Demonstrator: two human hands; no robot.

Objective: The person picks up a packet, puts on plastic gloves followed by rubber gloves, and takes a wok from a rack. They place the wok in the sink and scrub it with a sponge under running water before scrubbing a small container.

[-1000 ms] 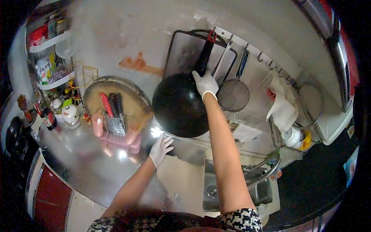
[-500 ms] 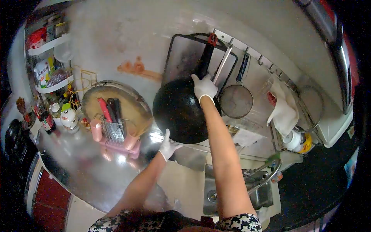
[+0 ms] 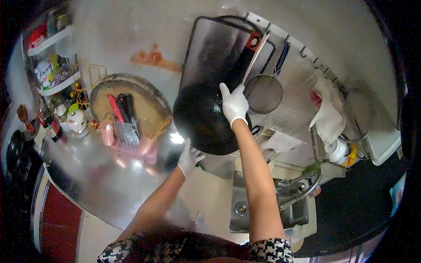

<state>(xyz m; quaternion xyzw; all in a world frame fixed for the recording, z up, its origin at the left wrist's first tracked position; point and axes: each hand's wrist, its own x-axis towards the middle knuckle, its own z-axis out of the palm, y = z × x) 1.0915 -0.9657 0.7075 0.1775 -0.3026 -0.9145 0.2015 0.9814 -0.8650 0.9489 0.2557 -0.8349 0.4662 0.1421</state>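
Observation:
A black wok (image 3: 199, 118) hangs in front of the wall, its long black handle (image 3: 245, 61) with a red end pointing up and right. My right hand (image 3: 235, 105), in a white glove, is closed around the base of that handle. Below the wok's lower left rim is my left hand (image 3: 189, 160), also gloved, with thumb and fingers apart and nothing in it. Behind the wok leans a dark-edged rectangular board or tray (image 3: 210, 48), partly covered by it. A round mesh strainer (image 3: 264, 93) hangs just right of my right hand.
A hook rail (image 3: 302, 50) runs along the wall. To the left, a knife holder (image 3: 129, 136) stands before a round wooden chopping board (image 3: 98, 96) on the metal counter (image 3: 109, 188). A sink (image 3: 241, 219) with a curved tap (image 3: 307, 193) lies lower right.
The wok's handle end has dropped away from the rail and tilted right, with my right hand on it. My left hand sits slightly lower off the rim. The camera view has shifted.

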